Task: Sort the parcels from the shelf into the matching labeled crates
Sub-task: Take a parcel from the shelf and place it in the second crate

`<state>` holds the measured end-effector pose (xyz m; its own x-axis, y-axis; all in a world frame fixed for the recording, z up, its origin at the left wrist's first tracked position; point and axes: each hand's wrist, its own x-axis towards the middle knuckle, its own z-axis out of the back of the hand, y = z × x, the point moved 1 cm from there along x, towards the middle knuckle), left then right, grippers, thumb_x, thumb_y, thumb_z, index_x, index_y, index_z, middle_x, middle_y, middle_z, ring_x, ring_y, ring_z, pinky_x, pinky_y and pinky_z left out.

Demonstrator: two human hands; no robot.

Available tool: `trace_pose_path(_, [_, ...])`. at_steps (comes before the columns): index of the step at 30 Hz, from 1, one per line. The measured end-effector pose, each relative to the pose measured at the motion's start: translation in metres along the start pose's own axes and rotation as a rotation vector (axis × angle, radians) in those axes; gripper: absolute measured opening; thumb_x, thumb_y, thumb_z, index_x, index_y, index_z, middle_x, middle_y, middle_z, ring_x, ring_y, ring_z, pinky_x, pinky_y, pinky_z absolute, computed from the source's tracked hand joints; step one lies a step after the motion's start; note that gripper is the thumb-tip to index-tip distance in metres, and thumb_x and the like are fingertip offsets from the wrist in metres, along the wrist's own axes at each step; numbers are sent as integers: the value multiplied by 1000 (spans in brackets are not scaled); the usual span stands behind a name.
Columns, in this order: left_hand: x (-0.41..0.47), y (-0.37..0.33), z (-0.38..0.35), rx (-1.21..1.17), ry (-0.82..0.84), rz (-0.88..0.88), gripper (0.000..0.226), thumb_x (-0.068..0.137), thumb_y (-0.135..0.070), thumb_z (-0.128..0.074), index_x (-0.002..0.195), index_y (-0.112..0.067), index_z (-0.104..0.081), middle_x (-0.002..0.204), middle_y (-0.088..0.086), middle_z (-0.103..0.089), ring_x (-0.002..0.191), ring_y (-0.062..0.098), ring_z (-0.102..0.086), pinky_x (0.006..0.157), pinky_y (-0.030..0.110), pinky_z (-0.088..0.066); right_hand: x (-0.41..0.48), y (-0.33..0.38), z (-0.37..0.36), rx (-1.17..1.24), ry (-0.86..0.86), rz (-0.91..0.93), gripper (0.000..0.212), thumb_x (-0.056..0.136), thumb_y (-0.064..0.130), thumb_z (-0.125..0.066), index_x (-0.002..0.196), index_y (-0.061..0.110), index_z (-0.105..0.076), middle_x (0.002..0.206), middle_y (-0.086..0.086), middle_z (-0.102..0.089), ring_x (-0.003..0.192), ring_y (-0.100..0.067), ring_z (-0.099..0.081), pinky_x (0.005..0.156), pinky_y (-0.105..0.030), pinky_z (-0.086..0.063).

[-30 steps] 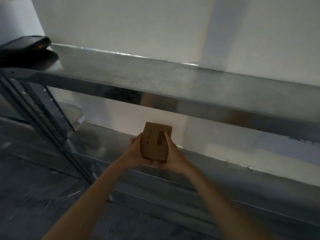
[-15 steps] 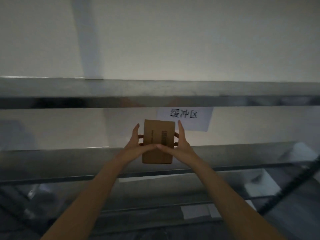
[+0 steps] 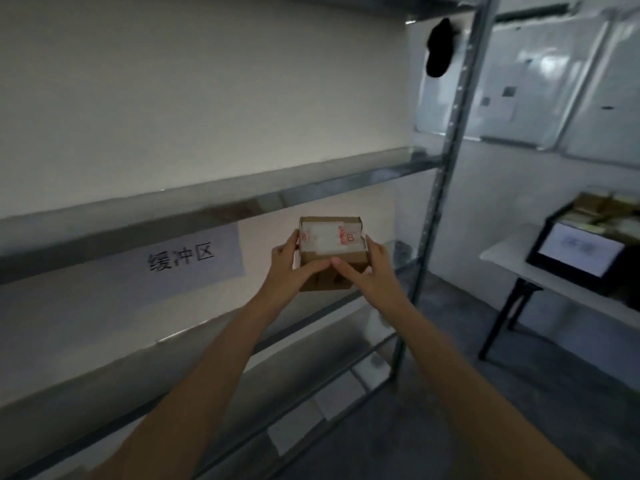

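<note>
The parcel (image 3: 330,268), a small brown cardboard box, is held in the air at the centre of the view, in front of the shelf (image 3: 121,233) and resting on none of its boards. A white label (image 3: 332,239) with a red "B" lies on its upper face. The left hand (image 3: 287,268) grips it from 9 o'clock and the right hand (image 3: 372,271) from 3 o'clock. Fingers run up the sides and both thumbs press the near face, so the box is clamped between the two hands.

Behind it the metal shelf runs from 8 o'clock toward 2 o'clock, its boards grey and dull. A pale sign (image 3: 183,261) with three printed characters hangs under the middle board, at 9 o'clock from the parcel. Pale sheets (image 3: 367,370) lie on the lowest board at 5 o'clock. The perforated post (image 3: 446,168) stands just beyond the right hand and leans across the view to 1 o'clock. The plain white wall (image 3: 173,98) fills the space behind the shelf.

At 1 o'clock, near the top of the post, a dark object (image 3: 440,46) hangs; what it is I cannot tell. A whiteboard (image 3: 540,71) with small papers is on the far wall at 2 o'clock. At 3 o'clock, well apart from the parcel, a white table (image 3: 512,247) on dark legs bears a black crate (image 3: 575,280). A white sheet covers the crate's front, its print too blurred to read. The floor (image 3: 467,393) is dark grey and mottled.
</note>
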<state>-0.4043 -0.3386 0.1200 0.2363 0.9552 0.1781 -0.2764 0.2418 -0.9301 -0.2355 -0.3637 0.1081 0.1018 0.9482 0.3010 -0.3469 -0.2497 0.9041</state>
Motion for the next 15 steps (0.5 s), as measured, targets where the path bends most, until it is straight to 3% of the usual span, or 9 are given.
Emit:
trace_pose_path(2, [17,-14,-38,9,62,-34,94,66,-67,-71,145,-39,-28,144,-3,-36,133,17,-33,112,40,-31,0,-11,43,-21,-88,11,72,76,52,-74,137,22,-48,131,1,-49,119,-14,-54,100,-32,-50])
trace_pose_path(3, [25,-21,-58,2,89,-49,91,68,-62,-73,143,-39,-29,145,-2,-39,133,19,-35,110,39,-32,-1,-17,63,-34,-136,14,69,76,51,-75,134,21,-50,128,2,-55,115,-12,-57,97,-34,-52])
trace_pose_path(6, [49,-42,-117,-48,173,-111,91,68,-51,-79,144,-30,-33,138,-2,-48,124,17,-46,102,30,-41,-5,-33,120,-64,-256,-11,65,83,29,-76,136,16,-43,124,6,-53,105,0,-56,81,-13,-52])
trace_pose_path(8, [66,-55,-156,-83,224,-154,90,70,-41,-81,144,-24,-33,133,-4,-49,116,13,-50,94,25,-47,-7,-47,156,-89,-326,-34,71,82,26,-77,139,14,-36,125,5,-50,102,0,-56,74,-6,-48])
trace_pose_path(10, [85,-66,-194,-123,279,-186,84,72,-31,-82,141,-21,-36,127,-5,-50,107,7,-53,88,21,-49,-5,-63,192,-135,-386,-77,73,82,30,-77,139,15,-34,126,5,-50,101,-3,-57,72,-8,-49])
trace_pose_path(13, [115,-79,-251,-177,361,-205,89,69,-27,-84,140,-18,-32,130,-3,-49,110,11,-53,95,30,-51,4,-80,244,-192,-469,-119,72,80,35,-78,135,20,-34,121,13,-48,103,-6,-57,72,-11,-49])
trace_pose_path(15, [138,-91,-286,-189,411,-251,95,69,-26,-84,143,-20,-25,131,-7,-44,118,14,-50,98,32,-49,16,-89,278,-229,-514,-122,73,78,38,-79,133,22,-33,127,10,-49,110,-10,-55,85,-21,-52])
